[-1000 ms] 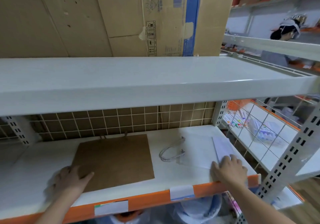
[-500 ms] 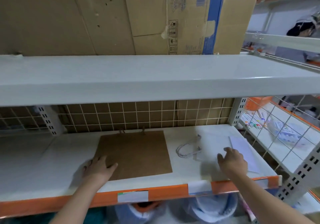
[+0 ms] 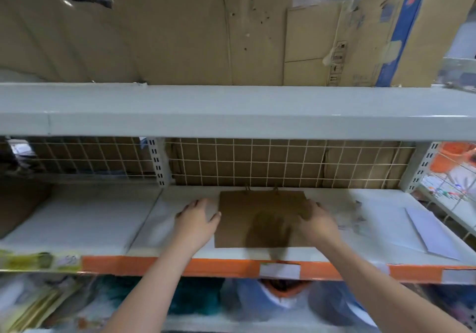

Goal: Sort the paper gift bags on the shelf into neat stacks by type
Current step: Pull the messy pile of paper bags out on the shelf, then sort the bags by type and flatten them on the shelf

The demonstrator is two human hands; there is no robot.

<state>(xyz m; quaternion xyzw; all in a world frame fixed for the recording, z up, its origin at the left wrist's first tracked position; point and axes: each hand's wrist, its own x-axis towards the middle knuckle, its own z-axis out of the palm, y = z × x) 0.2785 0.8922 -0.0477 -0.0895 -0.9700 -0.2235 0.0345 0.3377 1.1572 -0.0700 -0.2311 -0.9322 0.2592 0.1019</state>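
Note:
A flat brown paper gift bag (image 3: pixel 260 209) lies on the white shelf (image 3: pixel 108 219), its twine handles toward the wire back. My left hand (image 3: pixel 197 218) rests flat on the shelf with its thumb against the bag's left edge. My right hand (image 3: pixel 318 220) lies over the bag's right edge, fingers spread and slightly bent. To the right lies a flat white gift bag (image 3: pixel 409 227) with grey cord handles (image 3: pixel 358 219), blurred by motion.
A wire grid (image 3: pixel 283 162) backed by cardboard closes the rear of the shelf. Flattened cardboard boxes (image 3: pixel 334 46) stand on the upper shelf. A brown board (image 3: pixel 18 206) lies at far left. Bagged goods (image 3: pixel 270 301) fill the shelf below the orange front rail (image 3: pixel 206 267).
My right hand has left the white bag and moved left onto the brown bag's right edge. My left hand slid up along the bag's left side. The view shifted left.

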